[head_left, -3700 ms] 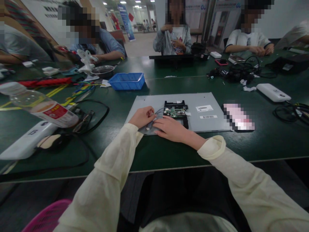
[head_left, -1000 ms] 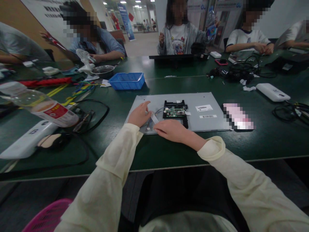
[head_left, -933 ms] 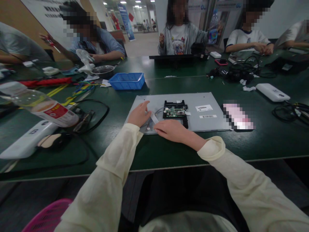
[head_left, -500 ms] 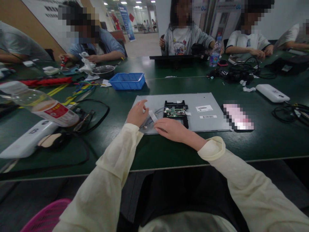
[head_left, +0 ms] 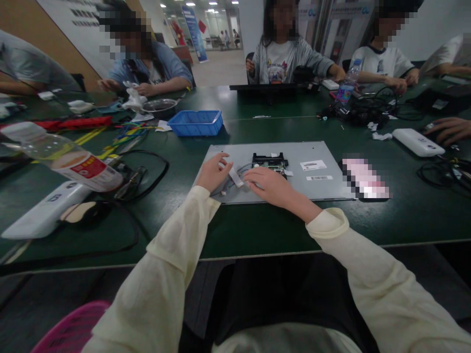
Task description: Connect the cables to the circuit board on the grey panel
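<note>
Green tabletop (head_left: 257, 230), grey panel (head_left: 316, 152): both hands at its wiring.
Left hand (head_left: 212, 171) fingers pinch the thin, floppy ribbon (head_left: 235, 176); right hand (head_left: 270, 185) fingers lie flat, covering the fragile board (head_left: 272, 162): hold edges.

Both arms, sleeved in cream, were stretched forward. The left hand (head_left: 212, 172) was rested palm down, fingers loosely curled; the right hand (head_left: 270, 185) was laid flat, fingers extended leftward.
</note>
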The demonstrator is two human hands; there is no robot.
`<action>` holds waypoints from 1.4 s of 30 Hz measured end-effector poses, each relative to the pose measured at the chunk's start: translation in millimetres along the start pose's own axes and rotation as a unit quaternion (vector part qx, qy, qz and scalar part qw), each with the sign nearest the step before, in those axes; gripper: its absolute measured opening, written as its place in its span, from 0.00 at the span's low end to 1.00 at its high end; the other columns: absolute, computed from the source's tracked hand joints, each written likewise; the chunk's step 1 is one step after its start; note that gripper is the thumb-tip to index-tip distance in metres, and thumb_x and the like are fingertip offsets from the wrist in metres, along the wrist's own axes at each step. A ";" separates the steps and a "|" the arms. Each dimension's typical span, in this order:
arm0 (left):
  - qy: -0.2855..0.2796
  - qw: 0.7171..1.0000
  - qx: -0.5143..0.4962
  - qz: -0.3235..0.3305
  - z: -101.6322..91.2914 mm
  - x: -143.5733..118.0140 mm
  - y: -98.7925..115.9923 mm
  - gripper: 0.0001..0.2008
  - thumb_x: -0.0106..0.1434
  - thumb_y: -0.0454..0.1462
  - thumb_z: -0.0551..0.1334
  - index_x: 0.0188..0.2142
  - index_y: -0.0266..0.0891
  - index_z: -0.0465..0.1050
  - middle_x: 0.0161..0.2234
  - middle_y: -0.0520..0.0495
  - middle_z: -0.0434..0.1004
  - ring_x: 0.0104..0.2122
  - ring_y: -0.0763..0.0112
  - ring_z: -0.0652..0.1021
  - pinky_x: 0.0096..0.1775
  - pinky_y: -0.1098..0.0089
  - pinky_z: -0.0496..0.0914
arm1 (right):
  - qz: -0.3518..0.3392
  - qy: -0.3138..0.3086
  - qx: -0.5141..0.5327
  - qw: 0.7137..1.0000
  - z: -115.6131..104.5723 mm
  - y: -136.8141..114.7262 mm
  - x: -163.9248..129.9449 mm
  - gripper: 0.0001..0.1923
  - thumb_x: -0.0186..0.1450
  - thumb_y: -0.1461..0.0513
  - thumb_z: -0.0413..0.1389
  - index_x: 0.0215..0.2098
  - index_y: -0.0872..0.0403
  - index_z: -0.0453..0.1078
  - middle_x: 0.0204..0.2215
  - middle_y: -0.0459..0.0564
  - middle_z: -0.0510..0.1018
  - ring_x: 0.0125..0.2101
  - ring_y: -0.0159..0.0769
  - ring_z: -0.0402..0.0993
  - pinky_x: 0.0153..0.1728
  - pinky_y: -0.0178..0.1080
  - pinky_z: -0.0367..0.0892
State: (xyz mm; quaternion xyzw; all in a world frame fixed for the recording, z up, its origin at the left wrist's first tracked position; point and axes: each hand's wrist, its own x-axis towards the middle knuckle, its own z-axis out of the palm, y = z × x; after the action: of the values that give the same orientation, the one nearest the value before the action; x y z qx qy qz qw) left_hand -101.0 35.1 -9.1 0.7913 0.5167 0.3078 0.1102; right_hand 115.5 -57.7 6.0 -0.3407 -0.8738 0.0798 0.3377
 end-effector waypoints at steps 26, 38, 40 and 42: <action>0.154 0.984 0.056 -0.072 0.0 5.9 -23.4 0.14 0.54 0.32 0.59 0.42 0.39 0.71 0.39 0.45 0.70 0.37 0.65 0.73 0.45 0.63 0.68 | 0.337 -0.075 -0.037 0.938 -61.2 80.4 -31.9 0.12 0.55 0.61 0.59 0.37 0.54 0.77 0.32 0.49 0.80 0.34 0.37 0.74 0.37 0.37 0.65; 0.132 0.987 0.083 -0.032 -0.2 -0.5 -5.6 0.14 0.59 0.34 0.58 0.46 0.41 0.68 0.47 0.42 0.67 0.50 0.58 0.69 0.52 0.57 0.64 | 0.360 -0.056 -0.025 0.931 -61.8 85.4 -33.6 0.06 0.55 0.62 0.58 0.30 0.55 0.77 0.28 0.49 0.80 0.32 0.37 0.75 0.35 0.37 0.66; 0.128 0.988 0.086 -0.029 -0.1 -1.0 -5.3 0.14 0.59 0.34 0.58 0.46 0.41 0.68 0.47 0.42 0.67 0.51 0.57 0.69 0.52 0.56 0.64 | 0.374 -0.033 -0.039 0.926 -64.9 90.4 -36.6 0.07 0.57 0.63 0.57 0.30 0.55 0.77 0.28 0.50 0.80 0.32 0.37 0.75 0.36 0.38 0.66; 0.125 0.988 0.085 -0.029 0.0 -1.3 -4.9 0.14 0.59 0.34 0.58 0.46 0.42 0.68 0.47 0.42 0.67 0.51 0.57 0.69 0.52 0.55 0.63 | 0.389 -0.011 -0.074 0.918 -67.3 97.1 -41.2 0.07 0.57 0.63 0.57 0.30 0.56 0.77 0.30 0.52 0.80 0.33 0.39 0.75 0.38 0.39 0.67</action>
State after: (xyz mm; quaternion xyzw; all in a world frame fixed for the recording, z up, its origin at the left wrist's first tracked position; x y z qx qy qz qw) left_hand -105.1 36.1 -12.1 0.7379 0.5732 0.3561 -0.0148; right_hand 233.6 -17.2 -0.9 -0.6768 -0.6793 0.1437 0.2445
